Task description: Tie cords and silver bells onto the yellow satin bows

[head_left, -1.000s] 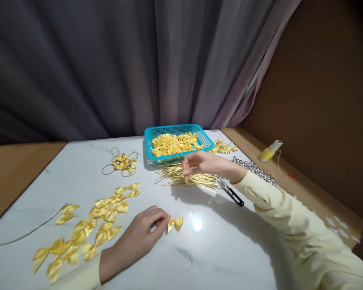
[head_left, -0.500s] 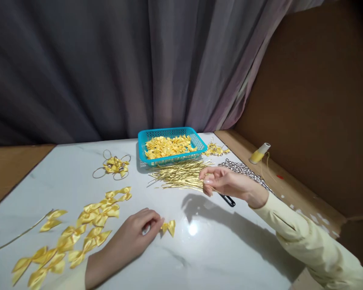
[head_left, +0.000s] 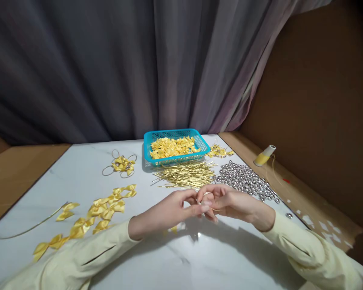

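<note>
Above the middle of the table, my left hand (head_left: 181,205) and my right hand (head_left: 230,203) meet at their fingertips. A thin yellow strand (head_left: 216,210) shows at the right hand's fingers, which are closed on it. My left thumb and forefinger are pinched against the right fingers; what lies between them is too small to make out. Below the left hand, a yellow ribbon bow (head_left: 174,229) lies on the white tabletop, mostly hidden. Several more satin bows (head_left: 81,227) lie in rows to the left, partly covered by my left sleeve.
Behind the hands lies a pile of gold wire ties (head_left: 187,175), with a blue basket (head_left: 147,155) of yellow bows beyond. Silver beads (head_left: 245,179) spread at right, near a thread spool (head_left: 264,156). A looped bow ornament (head_left: 123,164) lies back left; a gold cord (head_left: 33,229) lies at far left.
My left hand has left the bow on the table and risen rightward to meet my right hand. The right hand has come slightly down and nearer, uncovering more beads; the black-handled tool is now hidden.
</note>
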Demonstrator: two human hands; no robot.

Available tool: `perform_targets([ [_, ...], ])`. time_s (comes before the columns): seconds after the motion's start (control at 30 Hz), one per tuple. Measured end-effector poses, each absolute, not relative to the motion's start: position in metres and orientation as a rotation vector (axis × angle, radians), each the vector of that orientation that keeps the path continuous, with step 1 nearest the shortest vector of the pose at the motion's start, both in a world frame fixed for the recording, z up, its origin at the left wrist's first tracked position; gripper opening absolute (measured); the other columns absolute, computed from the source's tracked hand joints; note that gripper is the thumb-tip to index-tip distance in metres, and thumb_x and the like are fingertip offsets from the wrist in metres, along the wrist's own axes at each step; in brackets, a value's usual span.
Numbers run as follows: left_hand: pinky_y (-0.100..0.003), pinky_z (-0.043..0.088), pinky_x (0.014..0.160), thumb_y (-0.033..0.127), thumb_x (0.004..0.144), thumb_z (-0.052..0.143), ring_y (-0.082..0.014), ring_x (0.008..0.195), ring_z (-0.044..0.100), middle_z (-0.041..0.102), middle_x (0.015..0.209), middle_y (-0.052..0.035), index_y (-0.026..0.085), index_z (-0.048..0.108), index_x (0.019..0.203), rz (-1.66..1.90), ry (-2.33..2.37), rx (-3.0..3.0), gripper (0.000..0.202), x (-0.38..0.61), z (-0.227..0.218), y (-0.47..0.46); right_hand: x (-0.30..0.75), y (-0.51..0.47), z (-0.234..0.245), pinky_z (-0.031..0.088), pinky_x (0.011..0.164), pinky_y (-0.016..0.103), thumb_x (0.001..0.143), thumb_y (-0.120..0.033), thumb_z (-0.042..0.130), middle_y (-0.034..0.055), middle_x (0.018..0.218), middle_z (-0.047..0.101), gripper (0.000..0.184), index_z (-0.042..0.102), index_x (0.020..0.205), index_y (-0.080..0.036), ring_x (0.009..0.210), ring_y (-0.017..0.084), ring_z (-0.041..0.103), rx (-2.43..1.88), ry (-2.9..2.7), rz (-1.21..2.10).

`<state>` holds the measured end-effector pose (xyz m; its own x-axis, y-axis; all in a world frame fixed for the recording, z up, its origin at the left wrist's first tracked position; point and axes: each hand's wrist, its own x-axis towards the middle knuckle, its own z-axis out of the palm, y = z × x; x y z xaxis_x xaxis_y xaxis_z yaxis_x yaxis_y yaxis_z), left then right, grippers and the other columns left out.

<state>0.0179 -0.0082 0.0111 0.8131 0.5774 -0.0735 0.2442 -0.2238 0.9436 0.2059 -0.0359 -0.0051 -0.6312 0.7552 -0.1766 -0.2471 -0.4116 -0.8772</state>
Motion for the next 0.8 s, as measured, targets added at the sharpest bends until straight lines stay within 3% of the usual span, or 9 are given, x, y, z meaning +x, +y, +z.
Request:
perform_targets([
  [0.1, -0.022, 0.035, 0.055, 0.036, 0.084, 0.052, -0.0112, 0.057, 0.052, 0.062, 0.065, 0.0028, 0.019, 0.061, 0.085, 0.260, 0.641, 1.634, 0.019, 0.015, 0.001, -0.004, 0.209, -0.039, -0.010, 0.042, 0.054, 0.022, 0.074, -0.021, 0.067, -0.0003, 0.060, 0.059, 0.016, 0.059, 0.085, -0.014, 0.053, 0.010, 0.055, -0.765, -1.112, 2.089],
  [0.17, -0.022, 0.033, 0.054, 0.034, 0.083, 0.053, -0.0101, 0.053, 0.050, 0.061, 0.060, 0.0027, 0.017, 0.061, 0.078, 0.218, 0.652, 1.556, 0.019, 0.012, -0.004, 0.000, 0.212, -0.040, -0.015, 0.042, 0.052, 0.022, 0.072, -0.022, 0.069, -0.0006, 0.060, 0.058, 0.017, 0.060, 0.084, -0.013, 0.053, 0.009, 0.055, -0.774, -1.095, 2.090],
  [0.27, -0.022, 0.035, 0.057, 0.032, 0.081, 0.057, -0.0106, 0.056, 0.053, 0.063, 0.061, 0.0005, 0.015, 0.062, 0.073, 0.149, 0.643, 1.490, 0.019, 0.011, -0.006, 0.006, 0.217, -0.038, -0.025, 0.043, 0.052, 0.022, 0.071, -0.021, 0.070, -0.0009, 0.062, 0.058, 0.020, 0.060, 0.086, -0.012, 0.053, 0.009, 0.055, -0.760, -1.070, 2.091],
  [0.5, -0.023, 0.038, 0.065, 0.029, 0.082, 0.058, -0.0124, 0.066, 0.058, 0.067, 0.068, -0.0007, 0.016, 0.063, 0.085, 0.065, 0.625, 1.407, 0.014, 0.010, 0.000, 0.013, 0.228, -0.036, -0.033, 0.040, 0.052, 0.022, 0.078, -0.021, 0.065, -0.0001, 0.062, 0.059, 0.016, 0.059, 0.089, -0.011, 0.050, 0.008, 0.055, -0.725, -1.156, 2.062],
  [0.8, -0.026, 0.036, 0.065, 0.031, 0.083, 0.056, -0.0141, 0.067, 0.056, 0.067, 0.069, -0.0004, 0.019, 0.054, 0.099, 0.075, 0.621, 1.439, 0.019, 0.006, 0.000, 0.018, 0.231, -0.032, -0.028, 0.037, 0.052, 0.022, 0.075, -0.031, 0.068, -0.0006, 0.058, 0.057, 0.023, 0.055, 0.075, -0.012, 0.051, 0.008, 0.051, -0.973, -1.278, 1.880],
])
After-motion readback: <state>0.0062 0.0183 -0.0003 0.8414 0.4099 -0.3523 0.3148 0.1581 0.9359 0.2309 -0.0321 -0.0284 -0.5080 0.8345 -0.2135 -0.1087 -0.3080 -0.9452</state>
